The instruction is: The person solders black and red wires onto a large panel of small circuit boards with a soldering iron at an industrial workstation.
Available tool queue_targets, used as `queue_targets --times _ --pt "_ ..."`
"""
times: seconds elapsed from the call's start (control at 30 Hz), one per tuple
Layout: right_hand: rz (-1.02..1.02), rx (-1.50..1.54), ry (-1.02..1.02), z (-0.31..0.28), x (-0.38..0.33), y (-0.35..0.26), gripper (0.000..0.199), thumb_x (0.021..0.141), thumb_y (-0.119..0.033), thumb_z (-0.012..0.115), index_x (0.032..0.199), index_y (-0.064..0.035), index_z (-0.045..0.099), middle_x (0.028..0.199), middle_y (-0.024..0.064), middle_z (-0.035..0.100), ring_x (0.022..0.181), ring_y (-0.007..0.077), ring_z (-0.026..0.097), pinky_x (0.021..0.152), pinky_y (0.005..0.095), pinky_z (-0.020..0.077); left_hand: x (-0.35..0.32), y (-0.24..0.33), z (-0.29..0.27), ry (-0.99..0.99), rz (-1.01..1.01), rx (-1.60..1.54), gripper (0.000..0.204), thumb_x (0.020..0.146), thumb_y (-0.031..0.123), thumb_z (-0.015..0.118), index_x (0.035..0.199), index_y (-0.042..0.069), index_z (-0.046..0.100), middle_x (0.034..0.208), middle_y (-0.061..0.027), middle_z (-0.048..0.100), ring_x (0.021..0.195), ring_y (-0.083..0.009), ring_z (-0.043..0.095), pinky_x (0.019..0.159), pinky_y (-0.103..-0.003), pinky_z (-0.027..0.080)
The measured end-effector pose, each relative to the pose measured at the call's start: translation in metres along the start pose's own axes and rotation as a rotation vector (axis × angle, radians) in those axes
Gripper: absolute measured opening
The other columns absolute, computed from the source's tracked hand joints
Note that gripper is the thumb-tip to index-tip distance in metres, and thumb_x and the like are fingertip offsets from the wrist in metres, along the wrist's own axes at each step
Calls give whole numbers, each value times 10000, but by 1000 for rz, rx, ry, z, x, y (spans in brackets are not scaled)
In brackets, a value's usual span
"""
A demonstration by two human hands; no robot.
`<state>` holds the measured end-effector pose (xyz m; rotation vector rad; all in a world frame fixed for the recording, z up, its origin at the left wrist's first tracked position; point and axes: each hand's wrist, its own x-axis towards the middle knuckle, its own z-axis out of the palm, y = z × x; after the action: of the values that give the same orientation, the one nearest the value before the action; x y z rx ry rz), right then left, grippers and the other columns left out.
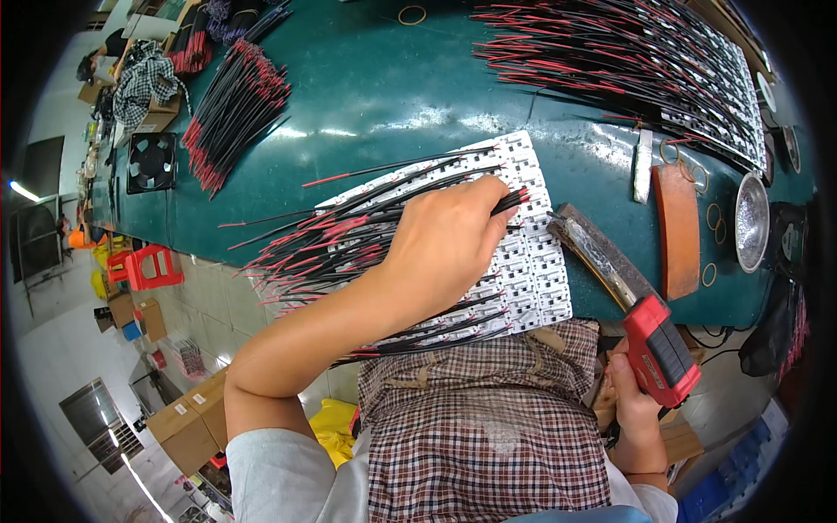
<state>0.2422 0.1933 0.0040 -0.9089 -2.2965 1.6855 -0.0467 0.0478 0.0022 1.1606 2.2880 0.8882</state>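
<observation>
My left hand (449, 235) is closed around a bundle of thin black wires (510, 202) with red ends, above a white circuit board panel (540, 261). More black-and-red wires (323, 240) lie across the panel, their free ends fanning out to the left beyond its edge. In my right hand (635, 397) is a soldering iron (656, 349) with a red and black handle. Its metal shaft points up and left over a dark bar (600, 244), and the tip comes close to the panel's right edge.
At the back right lies another white panel (750, 96) covered in wires. A wire bundle (235, 113) rests at the back left beside a black fan (152, 163). On the right are an orange-brown block (677, 231), a metal bowl (751, 222) and rubber bands (716, 218) on the green table (375, 78).
</observation>
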Motion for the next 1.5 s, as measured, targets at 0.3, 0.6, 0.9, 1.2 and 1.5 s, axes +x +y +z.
queue_targets --times 0.3,0.6,0.9,1.2,1.5 --pt "82 20 82 -1 -7 -3 222 796 -13 760 1010 10 709 828 92 680 708 215 646 651 341 504 -4 25 -17 135 138 169 135 934 106 666 1032 12 677 823 -104 705 712 -293 683 618 -370 507" --pt "14 -60 -9 1 -6 -3 243 736 -29 751 971 11 706 829 119 676 700 285 654 644 365 514 -19 10 18 32 41 28 201 815 103 763 926 26 613 731 -143 680 612 -304 673 556 -384 514" --pt "53 -64 -45 3 -1 -6 271 726 -20 758 990 13 707 847 120 681 718 266 671 666 344 526 -18 11 18 32 51 66 220 796 101 766 917 7 609 709 -166 666 618 -333 672 564 -408 526" --pt "39 -73 -76 2 0 -3 275 733 -32 765 998 16 708 843 123 679 713 266 670 655 352 524 -17 10 20 41 58 88 198 801 98 759 894 -1 614 661 -140 661 580 -278 686 542 -376 534" --pt "58 -45 -32 0 -7 -2 256 750 -46 767 990 19 708 852 130 686 717 268 674 662 349 530 -13 12 19 16 31 140 167 806 109 753 871 11 633 651 -119 663 580 -255 692 542 -365 536"
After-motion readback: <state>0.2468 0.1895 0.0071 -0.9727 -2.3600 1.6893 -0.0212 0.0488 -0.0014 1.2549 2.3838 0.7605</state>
